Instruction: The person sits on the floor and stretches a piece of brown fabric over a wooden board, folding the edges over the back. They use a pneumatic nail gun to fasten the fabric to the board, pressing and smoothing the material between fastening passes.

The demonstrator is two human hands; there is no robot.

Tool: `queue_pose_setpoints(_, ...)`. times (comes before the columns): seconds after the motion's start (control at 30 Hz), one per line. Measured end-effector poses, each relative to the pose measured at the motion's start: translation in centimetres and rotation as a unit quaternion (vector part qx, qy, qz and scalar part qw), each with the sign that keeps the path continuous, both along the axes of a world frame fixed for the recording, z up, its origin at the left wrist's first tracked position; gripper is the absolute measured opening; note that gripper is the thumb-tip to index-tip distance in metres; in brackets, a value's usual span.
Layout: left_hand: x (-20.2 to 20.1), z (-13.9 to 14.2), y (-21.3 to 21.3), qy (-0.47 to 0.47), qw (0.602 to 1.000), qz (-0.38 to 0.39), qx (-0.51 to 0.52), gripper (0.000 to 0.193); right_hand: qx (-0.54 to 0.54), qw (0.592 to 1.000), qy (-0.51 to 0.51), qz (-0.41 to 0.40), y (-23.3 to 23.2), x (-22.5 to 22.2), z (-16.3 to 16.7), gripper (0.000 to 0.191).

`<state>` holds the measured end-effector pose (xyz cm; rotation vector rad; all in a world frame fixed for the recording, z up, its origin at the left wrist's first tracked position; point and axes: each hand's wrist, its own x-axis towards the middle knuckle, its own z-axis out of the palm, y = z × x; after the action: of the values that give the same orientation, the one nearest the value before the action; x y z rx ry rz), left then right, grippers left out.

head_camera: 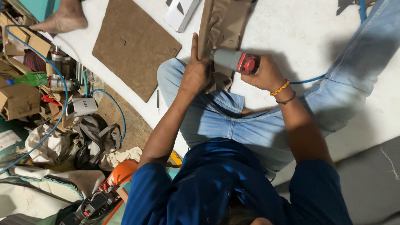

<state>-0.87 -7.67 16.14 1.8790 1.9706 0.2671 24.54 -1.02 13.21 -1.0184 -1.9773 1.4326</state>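
Note:
I sit on a pale floor with a long brown board (223,21) laid over my left knee. My left hand (194,73) presses flat on the near end of that board, index finger pointing up along its edge. My right hand (263,74) grips a grey power tool with a red part (235,61), its nose against the board next to my left hand. A blue hose or cord (307,80) leads from the tool away to the right.
A larger brown board (133,46) lies on the floor to the left, a white box (180,13) above it. Another person's bare foot (62,18) is at top left. Cardboard, blue hose (64,89), a bag (93,135) and tools clutter the left side.

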Motion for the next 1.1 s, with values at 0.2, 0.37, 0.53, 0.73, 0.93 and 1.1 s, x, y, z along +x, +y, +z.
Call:
queue_pose_setpoints(0.2,0.2,0.6,0.2,-0.002,0.998,-0.026,0.053,0.037,0.104,0.992,0.051,-0.042,1.3,0.1,-1.6,0.028)
queue_pose_setpoints(0.37,1.1,2.0,0.3,-0.048,0.994,0.06,-0.071,0.073,0.217,0.945,-0.173,-0.174,2.1,0.8,-5.4,0.047)
queue_pose_setpoints(0.53,2.3,1.7,-0.5,-0.288,0.95,0.058,0.108,0.1,0.25,0.887,-0.349,-0.169,1.0,0.2,-9.7,0.04)
queue_pose_setpoints(0.73,3.4,-0.7,-4.1,-0.381,0.914,0.12,0.071,0.082,0.024,0.969,-0.02,-0.246,-1.6,-3.9,-8.9,0.035)
queue_pose_setpoints(0.93,4.3,-1.9,-4.7,-0.318,0.942,0.045,0.094,0.077,-0.343,0.855,0.293,-0.254,-5.0,-9.1,-4.5,0.039)
queue_pose_setpoints(1.1,4.7,-2.1,-4.8,-0.33,0.939,0.03,0.093,0.082,-0.154,0.92,0.156,-0.324,-6.1,-10.5,-6.5,0.035)
